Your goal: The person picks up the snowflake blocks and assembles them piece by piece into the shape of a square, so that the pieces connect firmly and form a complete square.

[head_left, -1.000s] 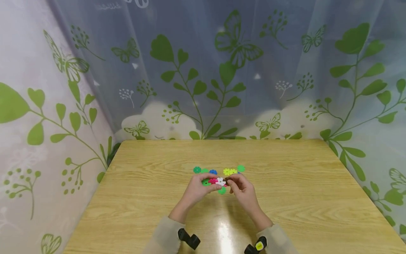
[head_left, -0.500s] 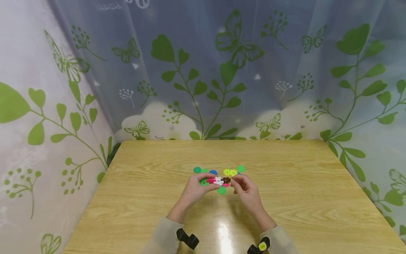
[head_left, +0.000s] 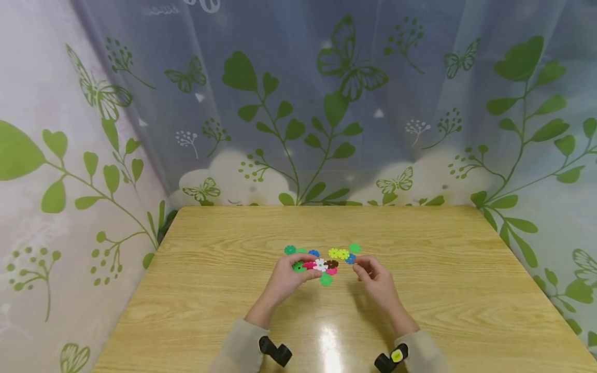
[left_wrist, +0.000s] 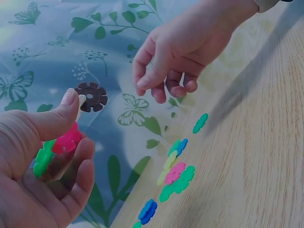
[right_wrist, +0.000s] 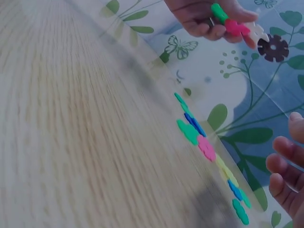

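Note:
My left hand point(head_left: 285, 275) pinches a short chain of flower-shaped interlocking discs between thumb and fingers. The chain runs from a green disc point(left_wrist: 43, 159) through a pink disc point(left_wrist: 66, 139) and a white disc point(head_left: 320, 265) to a dark brown disc point(right_wrist: 273, 48) at its free right end. In the left wrist view the thumb covers most of the white disc. Apart from the chain, on its right, my right hand point(head_left: 377, 278) hangs loosely curled with nothing visible in its fingers. The blue disc point(head_left: 350, 258) on the table is nearest to it.
Loose discs lie on the wooden table point(head_left: 224, 233) behind and below the hands: a teal disc point(head_left: 290, 249), yellow discs point(head_left: 338, 253), a light green disc point(head_left: 355, 248), a pink disc point(head_left: 331, 271) and a green disc point(head_left: 326, 280). A patterned curtain point(head_left: 298, 129) borders the far edge.
My right hand has let go of the brown disc and moved off to the right, uncovering the blue disc. The left hand with the chain has shifted slightly left.

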`<state>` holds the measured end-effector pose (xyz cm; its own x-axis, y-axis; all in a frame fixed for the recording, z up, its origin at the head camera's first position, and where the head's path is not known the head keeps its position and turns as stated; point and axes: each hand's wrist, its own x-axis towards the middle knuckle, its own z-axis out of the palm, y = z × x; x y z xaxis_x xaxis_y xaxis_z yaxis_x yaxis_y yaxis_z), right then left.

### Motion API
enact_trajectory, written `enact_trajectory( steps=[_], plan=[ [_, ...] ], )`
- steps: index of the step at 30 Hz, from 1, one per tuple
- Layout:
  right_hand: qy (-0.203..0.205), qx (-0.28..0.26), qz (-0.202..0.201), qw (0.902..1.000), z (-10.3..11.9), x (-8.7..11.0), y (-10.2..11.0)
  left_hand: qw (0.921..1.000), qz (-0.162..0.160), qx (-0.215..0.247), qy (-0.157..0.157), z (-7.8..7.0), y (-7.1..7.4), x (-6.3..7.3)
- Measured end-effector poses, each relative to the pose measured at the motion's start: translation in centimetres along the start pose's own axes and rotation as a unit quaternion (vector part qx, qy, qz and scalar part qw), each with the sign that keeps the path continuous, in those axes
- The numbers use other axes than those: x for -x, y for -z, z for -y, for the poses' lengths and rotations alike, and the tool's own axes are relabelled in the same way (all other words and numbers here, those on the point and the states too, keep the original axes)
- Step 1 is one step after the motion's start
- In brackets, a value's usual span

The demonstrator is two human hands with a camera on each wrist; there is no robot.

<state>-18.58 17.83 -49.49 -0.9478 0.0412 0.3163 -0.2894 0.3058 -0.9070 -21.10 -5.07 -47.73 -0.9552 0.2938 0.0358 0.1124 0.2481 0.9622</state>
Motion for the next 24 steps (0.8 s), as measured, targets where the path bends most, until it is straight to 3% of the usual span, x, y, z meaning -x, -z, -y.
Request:
enact_trajectory(
  steps=[9,17,24],
  plan=[
    [-0.045,0.069,-0.013,0.9965,-4.7,-1.3,1.4,0.9997,0.009,0.02,-0.004,0.1,-0.1,0.0],
    [-0.076,0.119,-0.017,0.9899,-5.7,-1.8,1.6,0.9998,0.005,0.016,-0.006,0.2,-0.1,0.0],
    [-0.121,0.205,0.033,0.9705,-5.6,-1.8,1.2,0.9999,0.004,0.011,-0.007,0.2,-0.1,0.0]
  ],
)
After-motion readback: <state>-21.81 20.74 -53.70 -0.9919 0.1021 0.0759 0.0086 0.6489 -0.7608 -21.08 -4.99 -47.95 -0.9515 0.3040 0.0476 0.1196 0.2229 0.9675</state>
